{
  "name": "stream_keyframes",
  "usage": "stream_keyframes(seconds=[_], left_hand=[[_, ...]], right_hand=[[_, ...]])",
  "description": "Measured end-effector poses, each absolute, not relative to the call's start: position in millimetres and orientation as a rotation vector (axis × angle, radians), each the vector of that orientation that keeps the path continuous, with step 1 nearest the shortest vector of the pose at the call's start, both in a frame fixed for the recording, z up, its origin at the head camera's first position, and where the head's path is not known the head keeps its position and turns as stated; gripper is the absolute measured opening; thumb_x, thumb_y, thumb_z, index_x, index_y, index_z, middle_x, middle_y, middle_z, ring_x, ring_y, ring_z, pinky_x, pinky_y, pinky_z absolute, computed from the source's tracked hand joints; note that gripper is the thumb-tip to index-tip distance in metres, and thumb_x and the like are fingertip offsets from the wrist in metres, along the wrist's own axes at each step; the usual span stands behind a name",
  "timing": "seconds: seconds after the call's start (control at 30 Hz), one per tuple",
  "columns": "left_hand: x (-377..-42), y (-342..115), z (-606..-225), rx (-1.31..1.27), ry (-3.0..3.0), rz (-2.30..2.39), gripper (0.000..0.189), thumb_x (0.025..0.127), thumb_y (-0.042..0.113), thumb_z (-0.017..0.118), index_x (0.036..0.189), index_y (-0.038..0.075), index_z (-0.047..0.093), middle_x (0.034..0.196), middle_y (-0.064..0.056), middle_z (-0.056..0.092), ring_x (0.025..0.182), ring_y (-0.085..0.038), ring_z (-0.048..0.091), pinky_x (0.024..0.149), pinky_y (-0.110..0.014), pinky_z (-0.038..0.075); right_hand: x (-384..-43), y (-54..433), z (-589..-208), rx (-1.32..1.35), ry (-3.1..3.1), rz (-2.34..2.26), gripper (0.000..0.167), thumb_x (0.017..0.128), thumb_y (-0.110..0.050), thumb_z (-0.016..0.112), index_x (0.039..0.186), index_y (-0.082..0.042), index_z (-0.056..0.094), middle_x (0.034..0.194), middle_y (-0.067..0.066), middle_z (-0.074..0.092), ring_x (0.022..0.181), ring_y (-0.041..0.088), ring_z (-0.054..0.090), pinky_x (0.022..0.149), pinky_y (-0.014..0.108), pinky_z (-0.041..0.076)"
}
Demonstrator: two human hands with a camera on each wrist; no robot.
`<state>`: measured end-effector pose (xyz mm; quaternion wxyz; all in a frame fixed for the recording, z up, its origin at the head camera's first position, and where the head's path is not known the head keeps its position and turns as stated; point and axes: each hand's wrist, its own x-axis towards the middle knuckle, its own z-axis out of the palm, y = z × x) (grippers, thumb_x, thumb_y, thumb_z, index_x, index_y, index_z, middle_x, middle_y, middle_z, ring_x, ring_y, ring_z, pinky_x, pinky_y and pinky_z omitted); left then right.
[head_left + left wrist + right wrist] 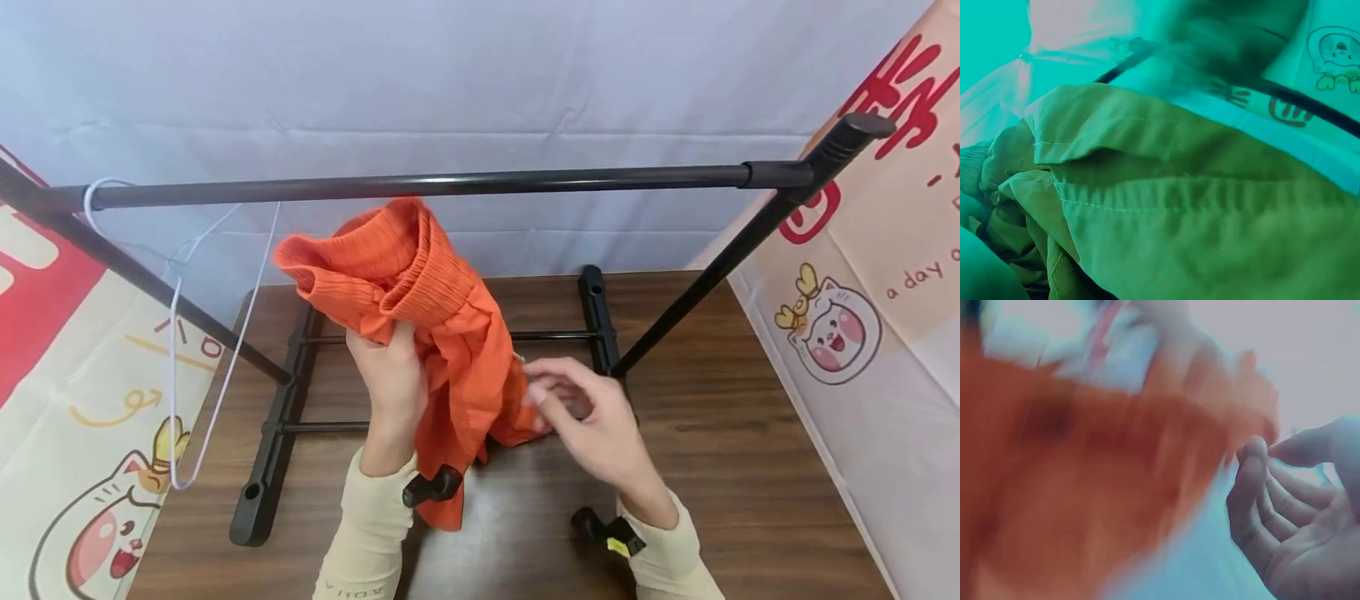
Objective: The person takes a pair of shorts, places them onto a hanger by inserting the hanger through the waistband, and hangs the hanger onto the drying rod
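Note:
Orange elastic-waist trousers (465, 333) hang in front of the rack's rail, waistband up and legs drooping toward the tabletop. My left hand (393, 362) grips them just below the gathered waistband, its fingers partly hidden by cloth. To the right, my right hand (588, 417) is beside a trouser leg, fingers loosely bent and thumb near the index finger. In the right wrist view, those fingertips (1252, 450) come right at the edge of the blurred orange cloth. Folds of the trousers (1179, 212) fill most of the left wrist view, looking green there.
A black rack stands on the wooden table (720, 467), its rail (525, 181) crossing above my hands. From the rail's left end hangs a white wire hanger (174, 367). Black feet (258, 492) and crossbars lie below. Printed cloth walls (900, 250) flank both sides.

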<state>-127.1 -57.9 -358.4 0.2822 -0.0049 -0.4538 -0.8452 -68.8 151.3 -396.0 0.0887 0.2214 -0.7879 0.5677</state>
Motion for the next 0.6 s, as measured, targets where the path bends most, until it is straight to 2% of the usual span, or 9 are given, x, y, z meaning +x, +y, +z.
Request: stream_keyframes(seconds=[0.1,0.13,0.2,0.27,0.3,0.43,0.5,0.6], left_hand=[[-120,-50,-361,-0.030,-1.266,-2.233,0.034,0.092,-0.006,0.067,0.122,0.009,0.061,0.105,0.000,0.069,0.100,-0.013,0.067,0.090,-0.028,0.059],[-118,-49,-361,-0.043,-1.273,-2.230,0.034,0.092,-0.006,0.068,0.122,0.009,0.061,0.106,0.000,0.069,0.101,-0.013,0.068,0.091,-0.028,0.059],[-113,-46,-362,-0.087,-1.276,-2.241,0.036,0.092,-0.007,0.069,0.123,0.009,0.061,0.108,0.001,0.070,0.103,-0.013,0.069,0.092,-0.029,0.059],[-109,-43,-363,-0.134,-1.286,-2.271,0.036,0.091,-0.007,0.071,0.122,0.010,0.062,0.109,0.002,0.071,0.105,-0.013,0.069,0.093,-0.029,0.060],[-106,-42,-363,-0.161,-1.298,-2.294,0.036,0.091,-0.007,0.071,0.121,0.011,0.063,0.110,0.002,0.071,0.105,-0.013,0.069,0.094,-0.029,0.059],[-99,-42,-364,-0.246,-1.345,-2.468,0.035,0.091,-0.006,0.070,0.121,0.012,0.064,0.113,0.003,0.069,0.108,-0.013,0.067,0.097,-0.028,0.058],[-97,-45,-365,-0.280,-1.389,-2.549,0.035,0.091,-0.006,0.068,0.121,0.012,0.064,0.114,0.003,0.069,0.109,-0.013,0.067,0.098,-0.028,0.058],[-97,-54,-367,-0.331,-1.475,-2.597,0.034,0.091,-0.005,0.067,0.120,0.014,0.064,0.111,0.003,0.069,0.106,-0.012,0.067,0.095,-0.027,0.059]], right_hand=[[-60,132,-373,0.649,-2.290,2.008,0.060,0.096,0.002,0.072,0.150,-0.007,0.048,0.111,0.019,0.069,0.065,0.018,0.070,0.055,0.034,0.060],[-60,127,-368,0.612,-2.319,2.017,0.070,0.094,-0.003,0.076,0.154,-0.011,0.042,0.117,0.016,0.068,0.067,0.019,0.070,0.056,0.035,0.060],[-61,118,-363,0.501,-2.412,1.959,0.085,0.089,-0.013,0.085,0.158,-0.020,0.037,0.121,0.008,0.068,0.069,0.016,0.070,0.060,0.033,0.061],[-63,113,-361,0.421,-2.479,1.872,0.090,0.084,-0.021,0.091,0.156,-0.023,0.037,0.117,0.002,0.069,0.070,0.014,0.069,0.063,0.031,0.060],[-65,111,-362,0.408,-2.502,1.815,0.093,0.081,-0.024,0.093,0.156,-0.023,0.037,0.119,0.000,0.070,0.078,0.013,0.070,0.068,0.031,0.060],[-71,105,-368,0.399,-2.526,1.640,0.096,0.076,-0.033,0.097,0.152,-0.019,0.040,0.132,-0.003,0.066,0.110,0.012,0.067,0.092,0.036,0.058],[-76,104,-372,0.410,-2.483,1.644,0.091,0.078,-0.032,0.096,0.151,-0.018,0.043,0.139,-0.002,0.063,0.121,0.013,0.063,0.101,0.038,0.055],[-83,105,-377,0.440,-2.396,1.722,0.074,0.085,-0.025,0.090,0.145,-0.016,0.050,0.131,0.000,0.066,0.113,0.015,0.067,0.098,0.036,0.058]])
